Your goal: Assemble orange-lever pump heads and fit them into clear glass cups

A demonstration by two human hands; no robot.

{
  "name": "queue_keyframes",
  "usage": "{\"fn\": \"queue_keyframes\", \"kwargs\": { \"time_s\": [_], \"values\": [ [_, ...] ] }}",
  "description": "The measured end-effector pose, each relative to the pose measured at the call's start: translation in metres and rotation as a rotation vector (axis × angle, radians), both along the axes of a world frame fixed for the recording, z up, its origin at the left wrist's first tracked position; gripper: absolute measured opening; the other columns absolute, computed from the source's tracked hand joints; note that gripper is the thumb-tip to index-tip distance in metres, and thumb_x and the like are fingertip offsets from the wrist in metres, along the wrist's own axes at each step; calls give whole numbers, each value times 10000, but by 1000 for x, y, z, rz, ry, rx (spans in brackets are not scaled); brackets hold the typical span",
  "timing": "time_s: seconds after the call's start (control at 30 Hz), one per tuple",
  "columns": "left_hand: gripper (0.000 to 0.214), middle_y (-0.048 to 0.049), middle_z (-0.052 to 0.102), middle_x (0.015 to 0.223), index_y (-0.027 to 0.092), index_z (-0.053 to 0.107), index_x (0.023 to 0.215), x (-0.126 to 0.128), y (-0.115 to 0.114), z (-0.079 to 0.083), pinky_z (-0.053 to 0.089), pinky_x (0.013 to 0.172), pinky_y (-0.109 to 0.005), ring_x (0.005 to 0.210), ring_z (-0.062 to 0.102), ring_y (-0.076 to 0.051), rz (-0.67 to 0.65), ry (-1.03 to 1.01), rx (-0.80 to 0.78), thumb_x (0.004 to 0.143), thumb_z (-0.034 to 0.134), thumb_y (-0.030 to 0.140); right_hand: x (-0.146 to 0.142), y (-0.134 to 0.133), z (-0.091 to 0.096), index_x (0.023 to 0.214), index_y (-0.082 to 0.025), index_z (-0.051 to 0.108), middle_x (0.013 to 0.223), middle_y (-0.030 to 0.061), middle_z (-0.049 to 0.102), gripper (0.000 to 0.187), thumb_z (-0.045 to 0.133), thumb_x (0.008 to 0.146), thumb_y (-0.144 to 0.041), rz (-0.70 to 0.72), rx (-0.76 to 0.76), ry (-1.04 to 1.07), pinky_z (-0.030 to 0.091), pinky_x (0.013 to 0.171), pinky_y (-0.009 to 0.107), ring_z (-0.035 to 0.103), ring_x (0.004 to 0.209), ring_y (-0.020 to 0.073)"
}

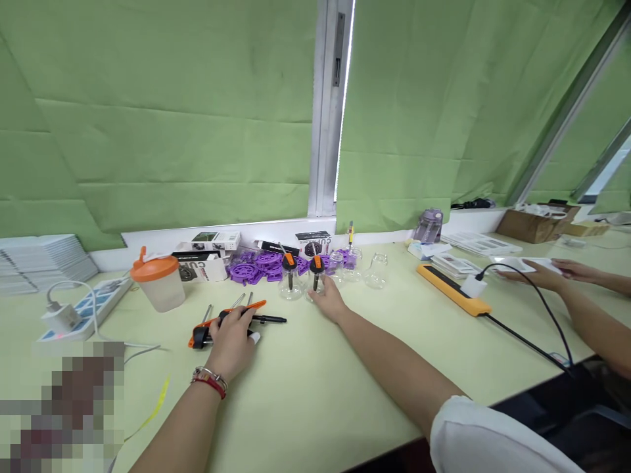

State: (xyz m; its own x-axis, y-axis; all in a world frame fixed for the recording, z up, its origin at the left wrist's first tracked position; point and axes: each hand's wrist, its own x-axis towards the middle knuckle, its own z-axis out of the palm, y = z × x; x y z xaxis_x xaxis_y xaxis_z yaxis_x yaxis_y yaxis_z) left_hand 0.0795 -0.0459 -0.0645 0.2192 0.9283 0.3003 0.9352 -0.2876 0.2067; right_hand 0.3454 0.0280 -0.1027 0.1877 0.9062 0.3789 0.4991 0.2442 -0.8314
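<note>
My right hand (328,299) reaches forward, its fingers closed round the lower part of a small clear glass bottle (315,286) that stands on the table. That bottle has a black-and-orange top with a thin metal spout. Just left of it stands a matching glass bottle (290,289) with the same kind of top. My left hand (233,338) lies over several loose black-and-orange bottle tops (201,336), its fingers curled onto them; a white wrap covers one fingertip. A black tube (270,319) sticks out to the right from under this hand. The palm side is hidden.
Purple plastic parts (246,270) and boxes (204,268) line the wall. Open glass bottles (377,272) stand right of my right hand. An orange-lidded cup (160,282) and power strips (451,289) flank the work area. Another person's hands (537,274) hold something white at right.
</note>
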Motion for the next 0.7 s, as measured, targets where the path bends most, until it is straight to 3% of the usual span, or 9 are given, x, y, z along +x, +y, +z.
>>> {"fn": "queue_keyframes", "kwargs": {
  "time_s": [0.17,0.33,0.43,0.57,0.7],
  "values": [
    [499,-134,544,1280,206,508,1257,1,2,1,211,1023,-498,1201,475,-273,-8,-4,29,762,480,150,-1,11,-1,1407,-198,323,1376,118,461,785,667,721,-364,3,-23,16,300,1080,420,408,1291,266],
    [593,-192,440,1387,150,393,1364,2,5,-4,165,1043,-546,1295,380,-297,17,19,35,780,481,208,-4,17,-3,1454,-184,220,1405,132,442,887,680,721,-381,-12,-46,-8,300,1078,426,398,1309,271],
    [576,-198,399,1426,159,383,1376,2,6,-4,133,1036,-596,1312,362,-309,18,48,-3,804,444,198,-6,18,-1,1449,-178,234,1412,137,433,855,670,735,-351,-31,-36,-38,297,1081,425,390,1316,275],
    [517,-170,470,1377,177,457,1317,2,6,-3,112,1033,-620,1277,412,-291,-10,66,-53,809,376,119,-6,11,3,1420,-170,286,1375,153,461,788,653,752,-370,-84,-34,-100,330,1052,451,411,1293,298],
    [569,-152,513,1335,202,492,1281,3,3,0,127,1036,-603,1240,456,-270,-36,61,-46,749,372,38,5,3,8,1249,-155,465,1231,151,541,527,563,817,-439,-175,121,-209,383,994,437,494,1172,280]
  ]
}}
